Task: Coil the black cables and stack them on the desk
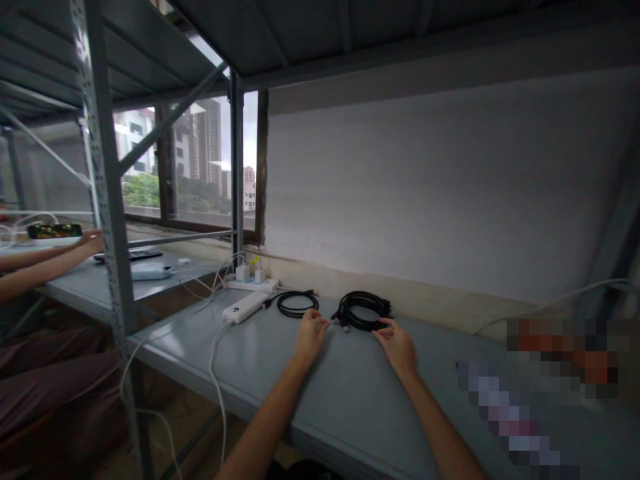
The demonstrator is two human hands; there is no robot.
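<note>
A thick coil of black cable (361,308) lies on the grey metal shelf, with small pale-tipped ends at its left. My left hand (311,335) is closed in a pinch at one of these ends; the fingertips partly hide it. At the coil's front right edge, my right hand (396,345) has its thumb and fingers closed on the black cable. A thinner loop of black cable (296,304) rests just behind and left of my left hand, apart from the thick coil.
A white power bank (246,307) with a white cable lies left, before a white power strip (253,285) holding chargers. A metal post (103,167) stands at the left. Beyond it, another person's hand (90,243) is by a phone (55,231). Blurred-out items (510,413) lie right.
</note>
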